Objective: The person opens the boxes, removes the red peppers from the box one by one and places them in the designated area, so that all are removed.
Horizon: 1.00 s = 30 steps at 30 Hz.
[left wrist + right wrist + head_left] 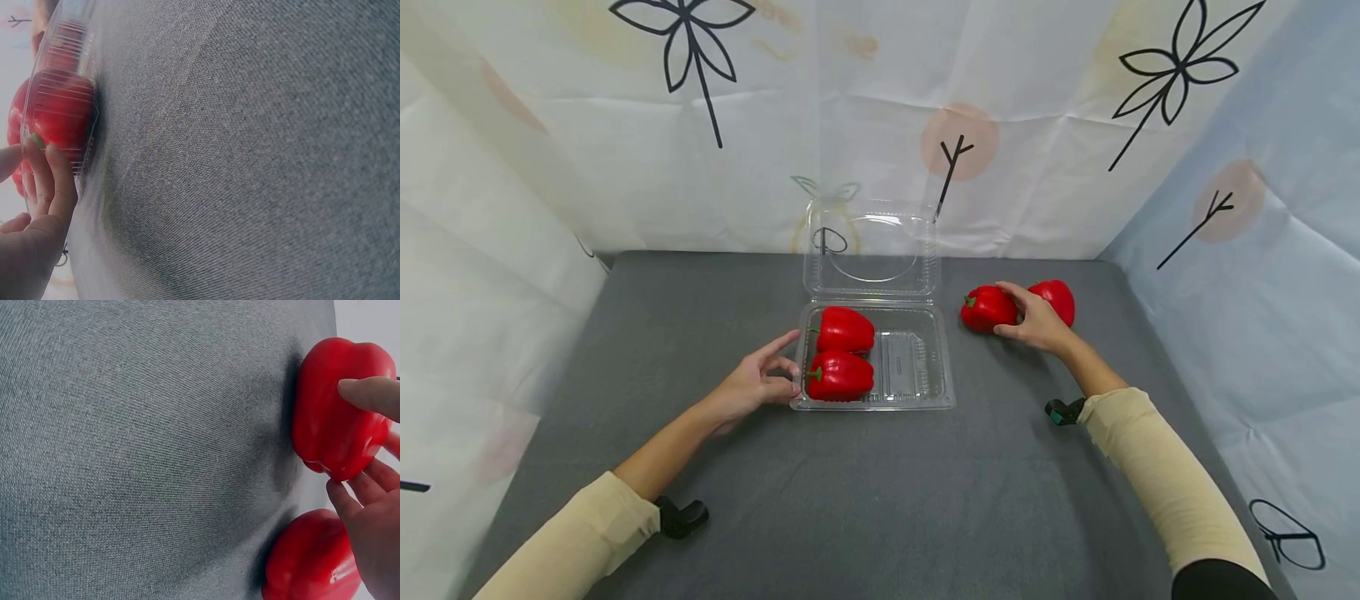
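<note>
Right hand (pixel 1037 321) grips a red pepper (pixel 987 307); left hand (pixel 756 385), fingers relaxed, touches the clear container (pixel 925 392).

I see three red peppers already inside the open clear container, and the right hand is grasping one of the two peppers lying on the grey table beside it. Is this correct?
Not quite: the clear container holds two red peppers, a far one and a near one, not three, as the head view shows. The rest is correct: the container is open, and the right hand grasps one pepper of the two on the grey table.
</note>
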{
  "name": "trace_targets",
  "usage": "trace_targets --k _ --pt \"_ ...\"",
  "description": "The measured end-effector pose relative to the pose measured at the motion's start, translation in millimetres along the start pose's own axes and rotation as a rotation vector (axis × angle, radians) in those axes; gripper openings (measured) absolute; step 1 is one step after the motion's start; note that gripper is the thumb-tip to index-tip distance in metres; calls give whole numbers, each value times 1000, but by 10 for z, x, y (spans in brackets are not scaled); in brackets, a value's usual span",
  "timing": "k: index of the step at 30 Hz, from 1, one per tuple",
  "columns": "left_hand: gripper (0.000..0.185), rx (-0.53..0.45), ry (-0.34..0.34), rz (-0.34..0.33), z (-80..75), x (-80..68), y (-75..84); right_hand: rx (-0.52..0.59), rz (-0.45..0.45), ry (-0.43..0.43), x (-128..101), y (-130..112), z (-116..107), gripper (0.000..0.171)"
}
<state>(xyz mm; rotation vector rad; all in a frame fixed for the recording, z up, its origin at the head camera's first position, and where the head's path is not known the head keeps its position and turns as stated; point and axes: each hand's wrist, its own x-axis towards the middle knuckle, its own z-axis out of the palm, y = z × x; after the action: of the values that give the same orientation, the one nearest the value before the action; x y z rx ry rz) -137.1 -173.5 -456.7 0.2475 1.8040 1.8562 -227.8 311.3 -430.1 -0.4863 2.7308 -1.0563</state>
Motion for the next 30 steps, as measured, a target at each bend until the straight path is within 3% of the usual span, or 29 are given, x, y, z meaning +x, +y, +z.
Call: trace_targets --k 11,16,21,30 --pt "85 -2 -1 -2 6 -3 14 -16 39 -37 -2 -1 -65 73" --pt "85 0 1 -1 12 -2 18 -65 11 8 6 -55 -109 74" --pt "86 6 3 -10 10 1 20 -80 -6 38 14 -202 -131 76" --pt "85 13 2 -11 2 1 16 -65 -86 -31 78 -560 -37 83"
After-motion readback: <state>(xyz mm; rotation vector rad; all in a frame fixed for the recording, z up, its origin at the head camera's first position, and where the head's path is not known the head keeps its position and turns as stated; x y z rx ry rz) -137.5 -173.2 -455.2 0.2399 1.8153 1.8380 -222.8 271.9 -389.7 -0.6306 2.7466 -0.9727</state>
